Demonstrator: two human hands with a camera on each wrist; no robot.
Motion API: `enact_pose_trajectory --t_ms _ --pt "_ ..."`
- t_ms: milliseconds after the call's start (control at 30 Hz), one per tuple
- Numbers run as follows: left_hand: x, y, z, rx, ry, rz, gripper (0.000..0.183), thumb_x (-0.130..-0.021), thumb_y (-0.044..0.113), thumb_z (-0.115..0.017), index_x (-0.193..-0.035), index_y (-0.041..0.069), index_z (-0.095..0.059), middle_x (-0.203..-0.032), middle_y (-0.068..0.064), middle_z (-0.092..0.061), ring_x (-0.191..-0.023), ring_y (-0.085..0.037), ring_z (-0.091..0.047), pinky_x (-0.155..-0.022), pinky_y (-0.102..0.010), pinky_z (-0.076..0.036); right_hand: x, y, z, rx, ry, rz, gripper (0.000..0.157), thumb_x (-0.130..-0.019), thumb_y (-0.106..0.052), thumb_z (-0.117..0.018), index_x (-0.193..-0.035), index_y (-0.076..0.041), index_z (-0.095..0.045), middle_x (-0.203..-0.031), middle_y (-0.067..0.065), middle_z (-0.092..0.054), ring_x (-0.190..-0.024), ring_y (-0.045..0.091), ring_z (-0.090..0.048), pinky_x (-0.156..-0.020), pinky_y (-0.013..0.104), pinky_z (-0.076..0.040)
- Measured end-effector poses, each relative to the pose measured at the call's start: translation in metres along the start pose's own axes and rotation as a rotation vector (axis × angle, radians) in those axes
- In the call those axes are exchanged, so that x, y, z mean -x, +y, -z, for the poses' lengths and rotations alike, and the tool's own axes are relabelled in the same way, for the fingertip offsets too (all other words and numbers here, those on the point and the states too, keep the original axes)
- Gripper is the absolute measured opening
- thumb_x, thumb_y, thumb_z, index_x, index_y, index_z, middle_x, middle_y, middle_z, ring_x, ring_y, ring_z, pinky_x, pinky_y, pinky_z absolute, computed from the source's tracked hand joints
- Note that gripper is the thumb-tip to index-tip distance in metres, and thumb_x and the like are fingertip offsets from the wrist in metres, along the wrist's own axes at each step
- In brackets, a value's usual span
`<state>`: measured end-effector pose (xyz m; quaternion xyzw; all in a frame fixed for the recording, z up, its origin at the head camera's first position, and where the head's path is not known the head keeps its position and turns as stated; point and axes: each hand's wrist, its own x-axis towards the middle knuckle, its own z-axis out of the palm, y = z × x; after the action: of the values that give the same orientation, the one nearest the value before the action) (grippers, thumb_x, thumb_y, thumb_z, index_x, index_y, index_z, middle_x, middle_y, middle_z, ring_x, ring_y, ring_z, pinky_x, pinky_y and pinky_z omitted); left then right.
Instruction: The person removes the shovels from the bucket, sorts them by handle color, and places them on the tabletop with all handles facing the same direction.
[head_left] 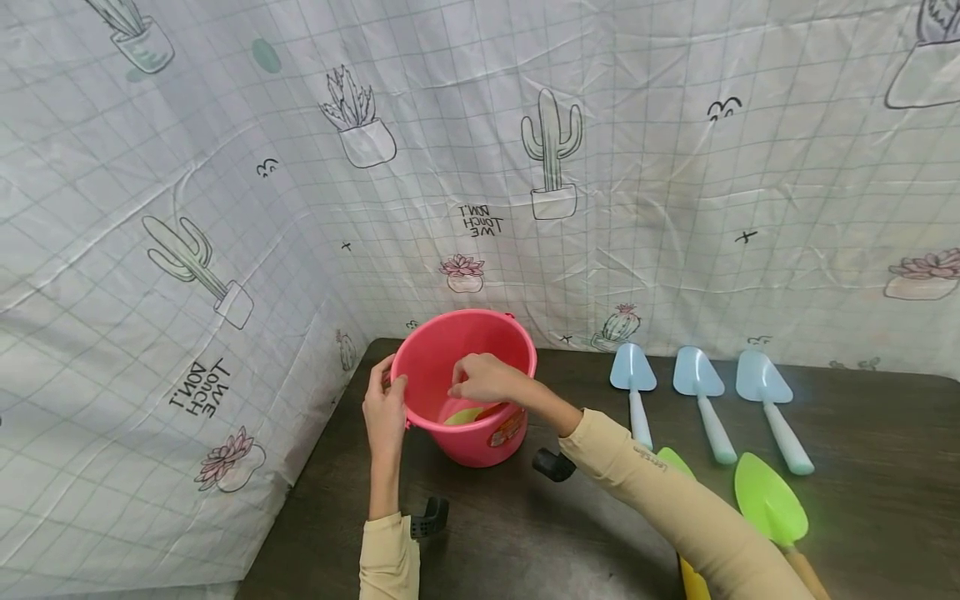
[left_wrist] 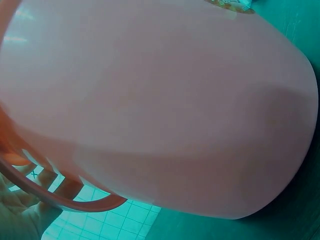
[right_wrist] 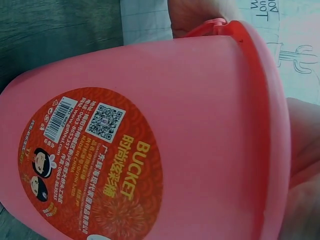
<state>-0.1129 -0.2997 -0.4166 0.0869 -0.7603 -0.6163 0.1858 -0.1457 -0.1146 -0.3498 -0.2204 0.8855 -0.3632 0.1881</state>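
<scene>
A pink plastic bucket (head_left: 465, 446) tilts slightly on the dark table, with a red "BUCKET" label (right_wrist: 92, 165) on its side. My left hand (head_left: 386, 406) grips the rim at the left, thumb over the edge; in the left wrist view its fingers show behind the bucket's handle (left_wrist: 90, 206). Over the right rim my right hand (head_left: 486, 378) reaches into the mouth, fingers bent downward. I cannot tell whether those fingers hold anything. Below them inside lie a yellow-green piece (head_left: 463, 416) and an orange-red piece (head_left: 491, 410), both partly hidden by the near wall.
Three toy shovels with pale blue blades (head_left: 632, 367) and white handles lie in a row at the back right. Nearer, a green-bladed trowel (head_left: 768, 500) lies beside another green blade (head_left: 675, 461), partly under my right sleeve. A printed cloth (head_left: 465, 167) hangs behind and left.
</scene>
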Motion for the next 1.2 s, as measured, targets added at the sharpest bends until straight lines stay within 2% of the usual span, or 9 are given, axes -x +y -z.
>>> enact_pose_trajectory --t_ms 167,267,400,600,800,933,1067,1200 --pt "0.001 0.001 -0.001 -0.002 0.004 0.003 0.040 -0.102 0.009 -0.056 -0.142 0.007 -0.058 -0.129 -0.020 -0.065 -0.106 -0.039 -0.065 -0.082 -0.039 -0.058 -0.002 0.001 -0.002 0.026 -0.046 -0.016 0.014 -0.090 -0.013 -0.076 -0.100 -0.004 -0.071 -0.091 0.006 -0.072 -0.078 0.018 -0.062 -0.066 0.026 -0.054" --pt "0.002 0.001 -0.001 0.000 0.007 0.010 0.041 -0.102 0.009 -0.056 -0.142 0.007 -0.058 -0.129 -0.020 -0.065 -0.103 -0.040 -0.064 -0.075 -0.031 -0.058 -0.004 0.001 -0.003 0.049 -0.073 -0.017 0.015 -0.090 -0.013 -0.076 -0.101 -0.003 -0.072 -0.093 0.008 -0.073 -0.076 0.018 -0.061 -0.066 0.026 -0.054" --pt "0.002 0.001 -0.001 0.004 0.006 0.013 0.041 -0.102 0.009 -0.055 -0.142 0.006 -0.058 -0.128 -0.021 -0.064 -0.099 -0.041 -0.063 -0.064 -0.021 -0.050 -0.005 0.001 -0.004 0.089 -0.094 -0.027 0.017 -0.091 -0.014 -0.076 -0.103 -0.003 -0.073 -0.090 0.006 -0.073 -0.072 0.016 -0.061 -0.066 0.026 -0.054" --pt "0.002 0.002 -0.001 -0.001 0.006 0.013 0.040 -0.102 0.009 -0.055 -0.143 0.007 -0.058 -0.127 -0.020 -0.064 -0.101 -0.039 -0.064 -0.069 -0.026 -0.054 -0.005 0.000 -0.003 0.137 -0.106 -0.060 0.019 -0.091 -0.015 -0.075 -0.104 -0.002 -0.074 -0.083 0.005 -0.071 -0.069 0.016 -0.060 -0.065 0.025 -0.054" --pt "0.001 0.001 -0.002 0.002 0.007 0.016 0.040 -0.103 0.010 -0.055 -0.143 0.007 -0.058 -0.126 -0.020 -0.064 -0.101 -0.041 -0.063 -0.066 -0.022 -0.052 -0.009 0.000 -0.003 0.144 -0.158 -0.082 0.017 -0.092 -0.016 -0.075 -0.103 -0.003 -0.074 -0.083 0.004 -0.069 -0.070 0.017 -0.060 -0.072 0.031 -0.057" --pt "0.001 0.000 -0.002 0.000 0.008 0.015 0.040 -0.102 0.010 -0.055 -0.142 0.007 -0.059 -0.127 -0.020 -0.064 -0.104 -0.041 -0.064 -0.071 -0.025 -0.055 -0.014 0.004 0.000 0.137 -0.224 -0.088 0.013 -0.095 -0.018 -0.071 -0.092 -0.006 -0.071 -0.074 0.003 -0.061 -0.065 0.015 -0.053 -0.068 0.029 -0.051" --pt "0.001 -0.001 -0.002 0.004 0.011 0.008 0.040 -0.102 0.009 -0.055 -0.142 0.007 -0.059 -0.127 -0.020 -0.065 -0.104 -0.041 -0.066 -0.070 -0.024 -0.055 -0.018 0.009 0.006 0.099 -0.294 -0.095 0.020 -0.097 -0.017 -0.067 -0.084 -0.002 -0.067 -0.067 0.004 -0.049 -0.061 0.016 -0.045 -0.062 0.027 -0.043" --pt "0.000 -0.001 -0.002 0.005 0.015 0.003 0.040 -0.102 0.008 -0.055 -0.142 0.007 -0.059 -0.128 -0.020 -0.065 -0.101 -0.041 -0.066 -0.066 -0.021 -0.053 -0.023 0.013 0.013 0.101 -0.359 -0.087 0.017 -0.096 -0.013 -0.065 -0.102 0.003 -0.070 -0.081 0.010 -0.058 -0.072 0.020 -0.053 -0.069 0.029 -0.048"
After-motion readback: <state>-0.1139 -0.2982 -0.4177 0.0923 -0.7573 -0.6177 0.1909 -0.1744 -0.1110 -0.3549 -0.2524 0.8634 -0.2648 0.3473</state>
